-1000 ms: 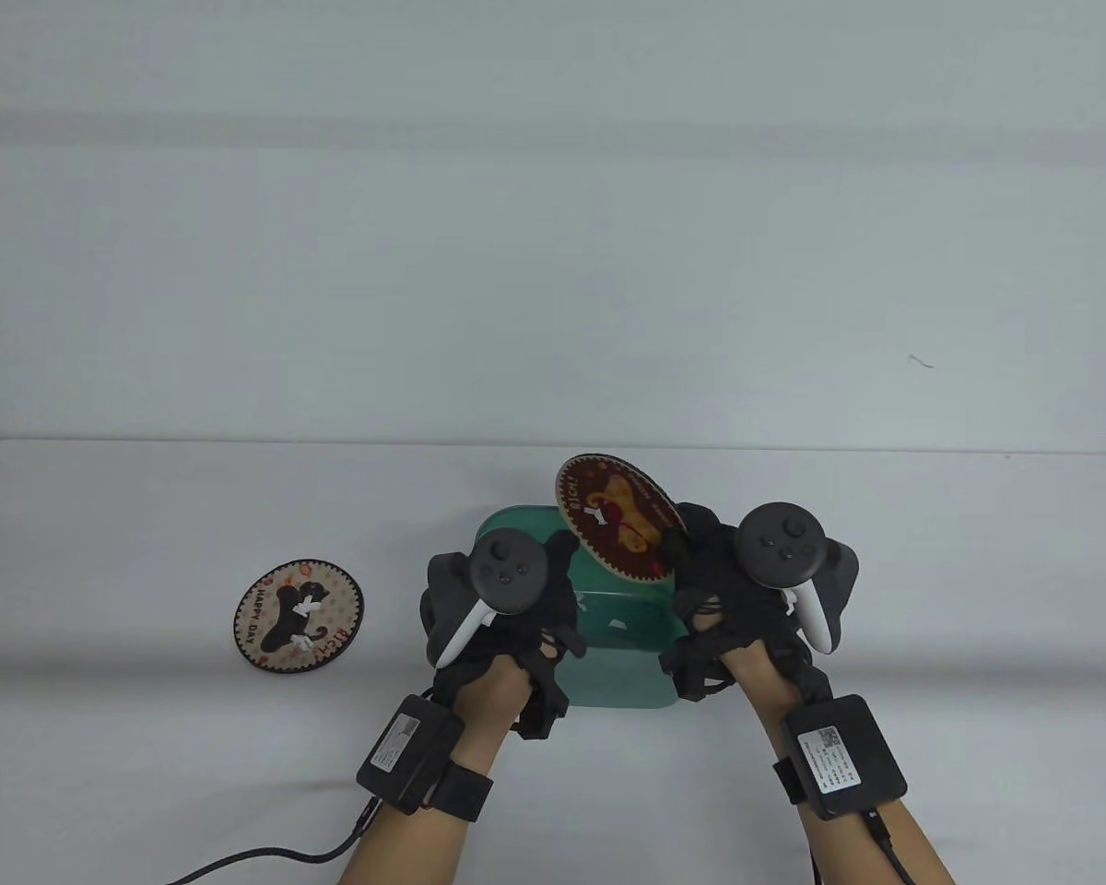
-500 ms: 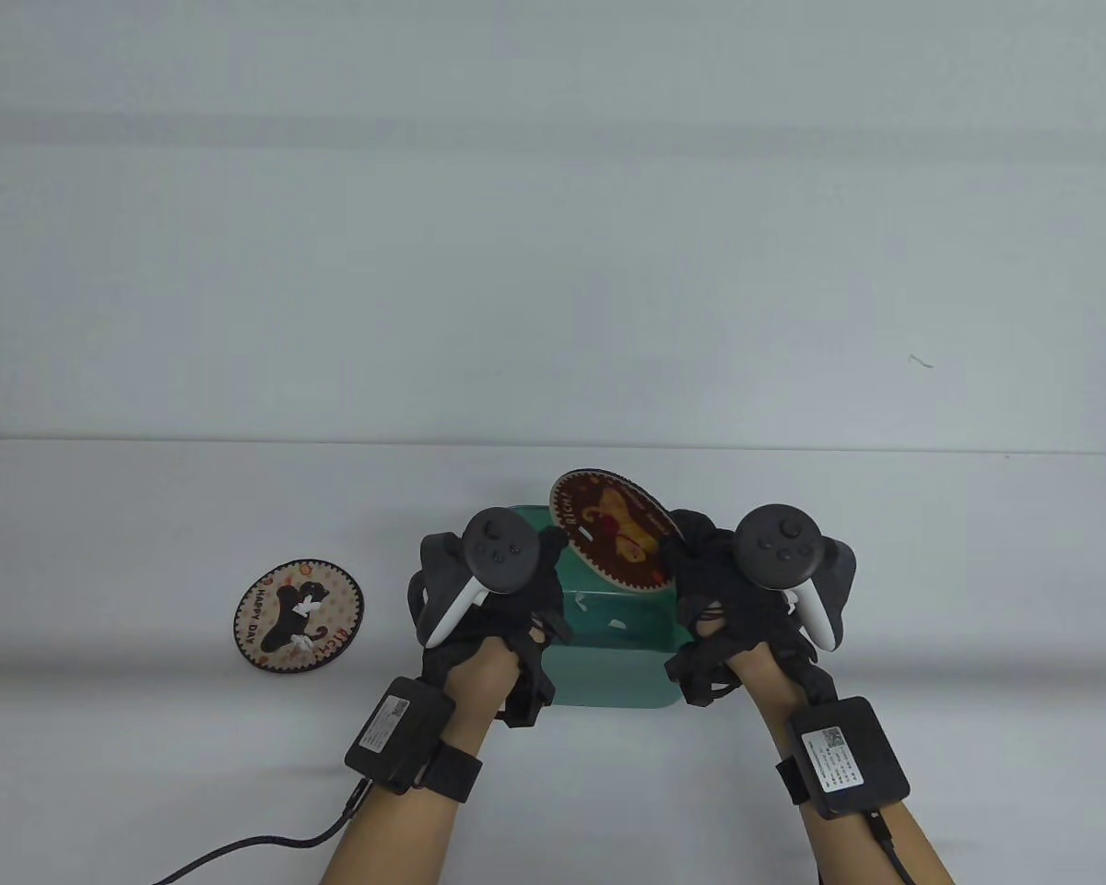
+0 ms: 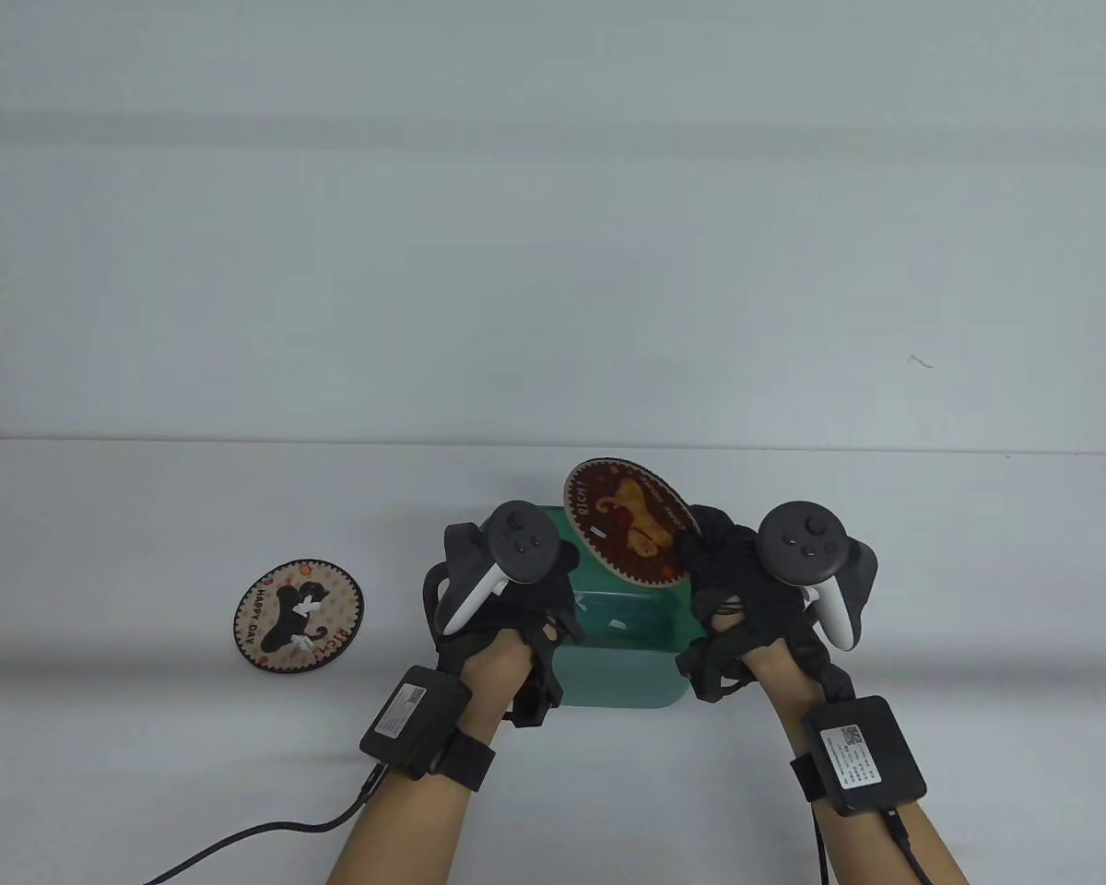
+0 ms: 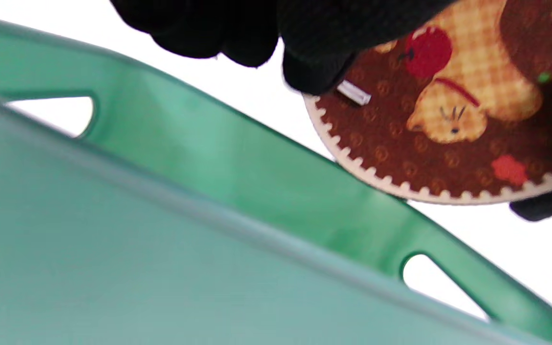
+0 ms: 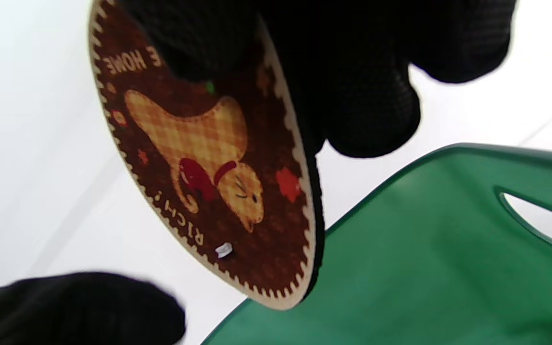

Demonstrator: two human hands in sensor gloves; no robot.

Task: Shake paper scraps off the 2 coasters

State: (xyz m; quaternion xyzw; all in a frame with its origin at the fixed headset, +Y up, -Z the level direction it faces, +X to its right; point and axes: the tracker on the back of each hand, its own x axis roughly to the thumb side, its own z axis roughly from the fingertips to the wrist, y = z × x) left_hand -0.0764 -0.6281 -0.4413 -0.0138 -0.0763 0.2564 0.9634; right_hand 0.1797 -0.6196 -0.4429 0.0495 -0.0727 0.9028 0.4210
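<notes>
My right hand pinches the brown coaster by its right edge and holds it tilted above the green bin. In the right wrist view the thumb lies on the printed face of the coaster. One small white scrap still sticks near the coaster's lower rim. My left hand hovers over the bin's left side and holds nothing; in the left wrist view a fingertip sits right beside that scrap. The second coaster lies flat at the left with white scraps on it.
A few white scraps lie inside the bin. The bin's rim with handle cut-outs fills the lower left wrist view. A black cable trails from the left wrist along the table's front.
Both hands and the brown coaster have shifted slightly right. The left hand drew back left, then came in towards the coaster. The bigger scrap on the coaster is gone; one small scrap stays.
</notes>
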